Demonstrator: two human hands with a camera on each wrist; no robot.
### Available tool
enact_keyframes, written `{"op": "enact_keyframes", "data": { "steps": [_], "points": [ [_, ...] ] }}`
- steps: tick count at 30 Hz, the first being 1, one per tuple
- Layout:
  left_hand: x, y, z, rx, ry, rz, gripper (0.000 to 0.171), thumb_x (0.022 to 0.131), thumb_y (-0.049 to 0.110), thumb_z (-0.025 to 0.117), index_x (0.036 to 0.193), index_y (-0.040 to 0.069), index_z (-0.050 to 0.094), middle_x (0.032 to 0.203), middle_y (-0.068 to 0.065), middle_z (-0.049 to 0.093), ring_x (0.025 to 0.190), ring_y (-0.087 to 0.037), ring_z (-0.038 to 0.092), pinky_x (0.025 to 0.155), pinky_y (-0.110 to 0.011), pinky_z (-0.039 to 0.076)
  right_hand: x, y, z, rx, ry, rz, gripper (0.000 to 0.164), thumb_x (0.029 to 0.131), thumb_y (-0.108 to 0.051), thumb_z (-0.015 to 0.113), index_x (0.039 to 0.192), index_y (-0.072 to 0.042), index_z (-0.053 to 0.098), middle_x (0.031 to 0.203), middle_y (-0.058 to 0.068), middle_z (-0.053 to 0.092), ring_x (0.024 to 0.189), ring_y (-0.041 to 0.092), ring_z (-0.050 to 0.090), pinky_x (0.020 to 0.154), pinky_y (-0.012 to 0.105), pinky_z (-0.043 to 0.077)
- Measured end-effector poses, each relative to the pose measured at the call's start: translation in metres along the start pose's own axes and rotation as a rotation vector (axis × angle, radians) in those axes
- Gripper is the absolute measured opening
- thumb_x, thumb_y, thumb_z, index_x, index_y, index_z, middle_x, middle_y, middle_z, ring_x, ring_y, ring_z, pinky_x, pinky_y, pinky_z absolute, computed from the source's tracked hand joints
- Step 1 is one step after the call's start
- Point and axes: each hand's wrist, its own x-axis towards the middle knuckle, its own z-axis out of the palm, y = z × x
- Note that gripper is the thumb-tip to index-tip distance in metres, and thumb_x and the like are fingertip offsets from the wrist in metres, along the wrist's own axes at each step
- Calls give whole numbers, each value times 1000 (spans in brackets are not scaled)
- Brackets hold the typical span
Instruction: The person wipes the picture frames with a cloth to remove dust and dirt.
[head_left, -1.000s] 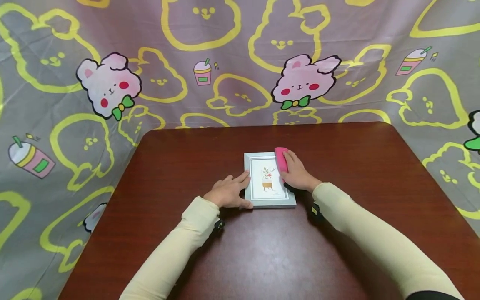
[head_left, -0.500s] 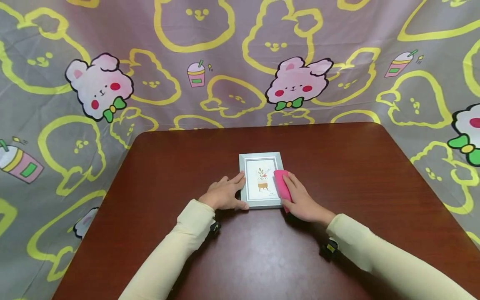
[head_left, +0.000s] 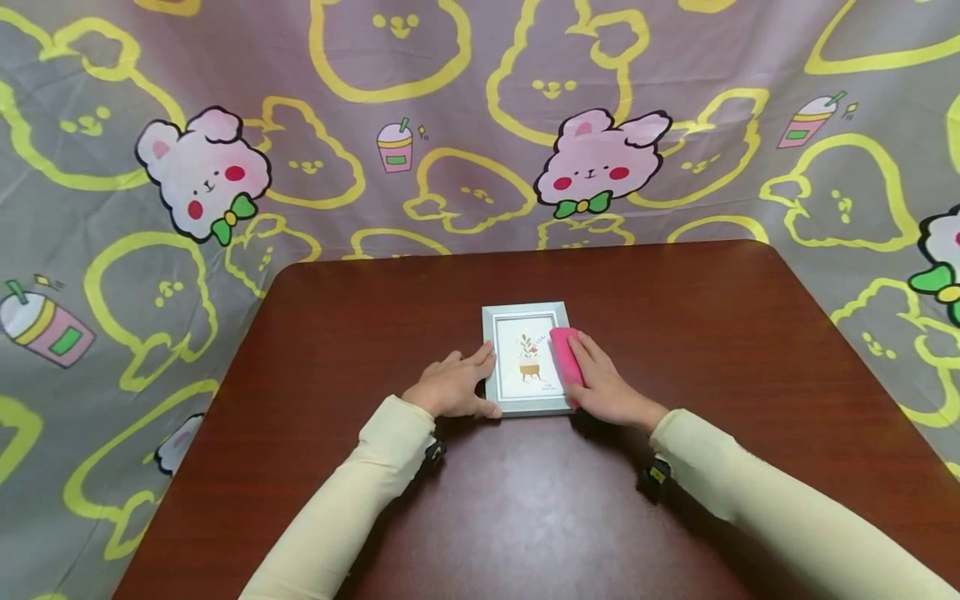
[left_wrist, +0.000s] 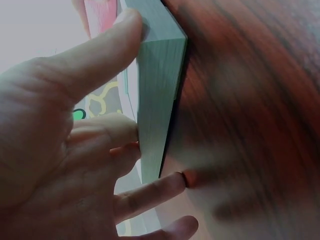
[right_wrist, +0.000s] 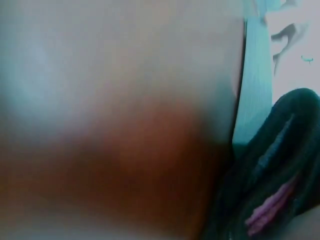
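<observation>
A silver-grey picture frame (head_left: 525, 395) with a plant print lies flat on the table. My left hand (head_left: 452, 386) rests at its near left corner, fingers spread. In the left wrist view the thumb presses the frame's (left_wrist: 161, 80) top near a corner, two fingertips touch its edge, and the others reach past it toward the tabletop. My right hand (head_left: 609, 392) holds a folded pink cloth (head_left: 567, 357) against the frame's right side, over the border and part of the print. The right wrist view shows the cloth's (right_wrist: 280, 150) dark, shaded folds beside the frame; the fingers are mostly hidden there.
The brown wooden table (head_left: 390, 321) extends around the frame on all sides. Behind it hangs a curtain (head_left: 465, 125) printed with cartoon animals and cups. Small black devices sit under the left wrist (head_left: 435, 451) and right wrist (head_left: 657, 473).
My right hand slid the cloth down the frame's right side from the far corner toward the near one, then slightly back up. The left hand stays at the same corner.
</observation>
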Motion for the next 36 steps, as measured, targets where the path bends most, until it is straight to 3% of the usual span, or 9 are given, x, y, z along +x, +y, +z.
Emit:
{"op": "enact_keyframes", "data": {
  "steps": [11,18,24,36],
  "points": [
    [1,0,3,-7,5,-7,92,85,55,70,159,23,24,169,10,8,147,-32,31,108,-51,40,62,14,-8,0,-55,117,78,95,-16,48,157,6,5,163,28,4,150,47,9,121,62,12],
    [0,1,5,3,10,3,92,86,58,69,159,24,24,169,11,6,148,-33,30,106,-50,42,83,20,-14,38,-87,196,81,96,-17,50,158,0,0,166,23,-2,151,44,4,122,62,11],
    [-1,1,4,18,16,-16,92,85,59,68,159,26,25,169,13,7,150,-36,28,112,-53,37,76,20,-9,37,-60,166,80,97,-17,49,159,0,1,166,23,0,151,44,5,122,62,12],
    [-2,-2,2,1,25,-19,93,85,58,70,158,25,24,169,13,8,149,-35,30,109,-53,38,37,8,0,3,-38,113,78,96,-14,49,157,4,6,164,28,3,149,48,9,119,66,14]
  ]
}}
